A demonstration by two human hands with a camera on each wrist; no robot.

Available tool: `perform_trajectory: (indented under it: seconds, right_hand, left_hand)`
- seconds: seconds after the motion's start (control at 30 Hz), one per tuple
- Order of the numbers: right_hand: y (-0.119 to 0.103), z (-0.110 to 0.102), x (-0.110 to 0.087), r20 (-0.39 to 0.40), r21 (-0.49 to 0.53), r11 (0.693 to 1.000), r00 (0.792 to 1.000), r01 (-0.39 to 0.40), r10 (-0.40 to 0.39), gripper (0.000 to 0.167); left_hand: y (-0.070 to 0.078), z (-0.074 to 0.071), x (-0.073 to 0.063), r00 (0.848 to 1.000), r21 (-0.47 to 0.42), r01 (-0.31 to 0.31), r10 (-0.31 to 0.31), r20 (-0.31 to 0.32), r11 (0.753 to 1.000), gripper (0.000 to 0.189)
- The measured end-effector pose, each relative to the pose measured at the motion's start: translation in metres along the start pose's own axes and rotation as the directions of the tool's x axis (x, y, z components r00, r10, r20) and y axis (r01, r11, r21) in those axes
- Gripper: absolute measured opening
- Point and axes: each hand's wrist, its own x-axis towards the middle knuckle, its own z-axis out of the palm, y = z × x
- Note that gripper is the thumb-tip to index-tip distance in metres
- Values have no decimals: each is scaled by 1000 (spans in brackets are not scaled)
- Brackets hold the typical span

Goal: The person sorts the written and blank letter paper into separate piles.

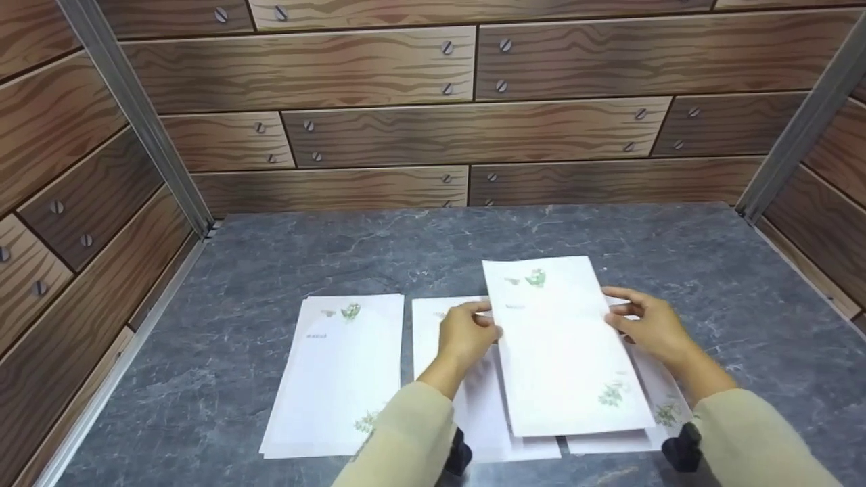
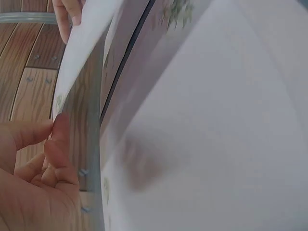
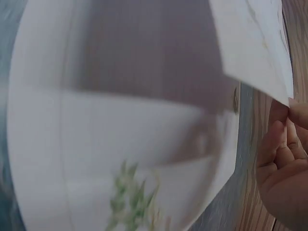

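Observation:
Both hands hold up a white sheet of printed paper (image 1: 561,365) in the head view, with green leaf prints at its top and lower right. My left hand (image 1: 467,341) pinches its left edge between thumb and fingers. At the opposite edge, my right hand (image 1: 653,331) pinches it the same way. The sheet is raised over a middle paper pile (image 1: 433,358) and a right paper pile (image 1: 656,385), hiding much of both. In the left wrist view, the left fingers (image 2: 55,144) grip the paper's edge; the right wrist view shows the right thumb (image 3: 298,114) on it.
A left paper pile (image 1: 331,392) with the same print lies on the grey marbled table (image 1: 230,297), its sheets slightly offset. Wood-patterned panels (image 1: 379,135) wall in the back and both sides, with metal posts (image 1: 135,115) at the corners.

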Motion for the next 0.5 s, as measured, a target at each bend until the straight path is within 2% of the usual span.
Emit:
perform_trajectory:
  seconds: [0.27,0.5]
  right_hand:
    - [24,-21,-9,-4,-50,999,1000,-14,14,52]
    - [39,-34,-13,-9,-54,998,1000,-13,13,52]
  left_hand:
    - [6,30,-9,1000,4,-6,6,29,1000,42]
    - [7,48,-16,999,16,7,-7,34,1000,41]
